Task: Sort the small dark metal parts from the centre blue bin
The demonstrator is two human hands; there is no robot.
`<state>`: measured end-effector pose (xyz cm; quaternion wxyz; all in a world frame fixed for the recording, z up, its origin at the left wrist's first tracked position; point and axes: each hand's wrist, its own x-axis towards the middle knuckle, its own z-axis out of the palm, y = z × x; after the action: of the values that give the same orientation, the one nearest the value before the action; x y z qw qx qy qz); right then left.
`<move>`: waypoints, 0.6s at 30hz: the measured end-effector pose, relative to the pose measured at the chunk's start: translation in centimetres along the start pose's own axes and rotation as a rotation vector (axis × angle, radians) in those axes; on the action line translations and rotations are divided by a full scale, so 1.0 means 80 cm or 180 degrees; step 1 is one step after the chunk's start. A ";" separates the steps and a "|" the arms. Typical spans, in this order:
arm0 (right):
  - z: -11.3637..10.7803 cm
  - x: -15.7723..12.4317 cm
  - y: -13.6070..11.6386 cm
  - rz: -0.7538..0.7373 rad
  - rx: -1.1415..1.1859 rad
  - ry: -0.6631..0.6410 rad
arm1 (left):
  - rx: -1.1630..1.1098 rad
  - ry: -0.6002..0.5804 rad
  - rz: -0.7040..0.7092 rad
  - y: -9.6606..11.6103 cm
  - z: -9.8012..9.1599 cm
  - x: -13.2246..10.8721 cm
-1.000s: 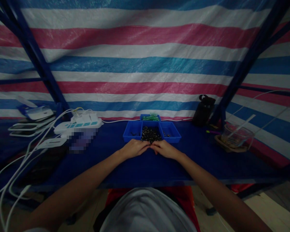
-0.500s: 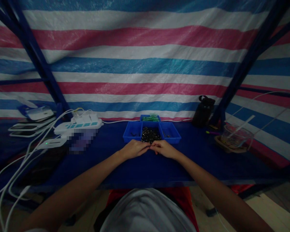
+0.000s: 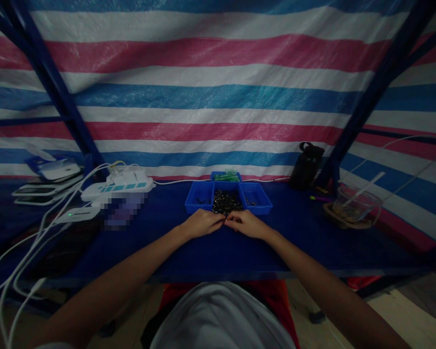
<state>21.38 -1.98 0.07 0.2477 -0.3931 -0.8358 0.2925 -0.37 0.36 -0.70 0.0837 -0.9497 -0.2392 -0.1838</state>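
My left hand (image 3: pixel 204 223) and my right hand (image 3: pixel 247 224) meet fingertip to fingertip at the near edge of the middle blue bin (image 3: pixel 214 195). Both are closed in a pinch; whatever lies between the fingers is too small to name. Many small dark, shiny pieces (image 3: pixel 225 199) fill that bin. To its left, a blue bin (image 3: pixel 193 198) holds a few dark bits. The right blue bin (image 3: pixel 263 199) contains a few small metallic pieces. Behind them, green items (image 3: pixel 227 177) lie in another blue bin.
On the left are a white power strip (image 3: pixel 119 188) with cables, stacked phones (image 3: pixel 39 194) and a white device (image 3: pixel 78 214). A black bottle (image 3: pixel 305 167) stands at the back right, near a clear plastic cup (image 3: pixel 358 201) with a straw. Striped sheeting (image 3: pixel 218 97) hangs behind the blue table (image 3: pixel 218 257).
Both hands stay nearly in place, with only a slight shift of the fingers at the meeting point. The camera view has moved very slightly.
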 end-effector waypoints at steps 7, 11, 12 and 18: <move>0.001 0.003 0.003 -0.0131 -0.0182 -0.0103 | 0.0058 0.0068 0.0078 0.003 -0.002 0.000; 0.003 0.003 0.006 0.0029 -0.0082 -0.0101 | 0.0082 0.0068 0.0097 0.003 -0.002 0.000; 0.003 0.003 0.006 0.0053 -0.0057 -0.0103 | 0.0074 0.0069 0.0106 0.003 -0.002 0.000; 0.004 0.002 0.001 0.0145 0.0097 -0.0112 | -0.0008 0.0041 0.0116 0.003 -0.003 0.000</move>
<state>21.15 -1.88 -0.18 0.2322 -0.4030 -0.8263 0.3176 -0.31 0.08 -0.49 0.0874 -0.9528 -0.2211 -0.1886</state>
